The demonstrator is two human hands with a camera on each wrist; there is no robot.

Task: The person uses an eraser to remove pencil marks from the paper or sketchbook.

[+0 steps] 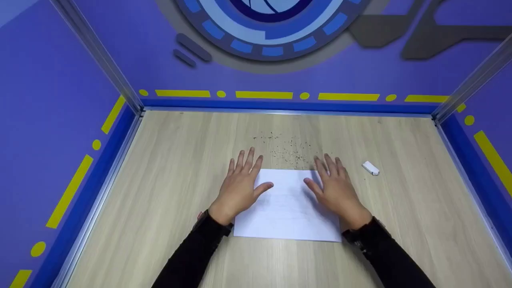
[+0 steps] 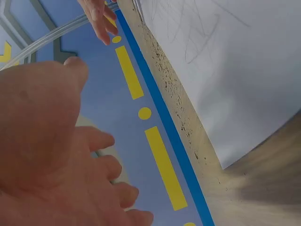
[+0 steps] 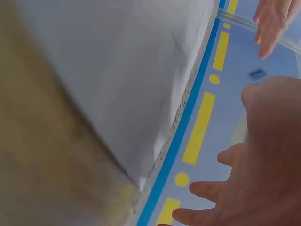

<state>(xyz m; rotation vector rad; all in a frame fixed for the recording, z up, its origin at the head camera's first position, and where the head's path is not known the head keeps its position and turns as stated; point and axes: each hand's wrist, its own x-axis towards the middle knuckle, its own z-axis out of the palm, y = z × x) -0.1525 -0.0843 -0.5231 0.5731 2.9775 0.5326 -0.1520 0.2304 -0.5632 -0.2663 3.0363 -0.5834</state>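
A white sheet of paper (image 1: 286, 212) lies on the wooden table, with faint grey pencil-like strokes that show best in the left wrist view. My left hand (image 1: 240, 186) is over the paper's left side, palm down, fingers straight and thumb spread inward. Over its right side is my right hand (image 1: 338, 190), likewise with extended fingers and its thumb pointing inward. Neither hand grips anything. In the left wrist view the left hand (image 2: 70, 146) appears above the sheet's level, and the right wrist view shows the right hand (image 3: 249, 165) likewise raised.
Dark crumbs (image 1: 296, 154) are scattered on the table (image 1: 172, 192) beyond the paper's far edge. A small white eraser (image 1: 371, 168) lies to the right of my right hand. Blue-purple panels (image 1: 276, 84) with yellow marks wall in the back and both sides.
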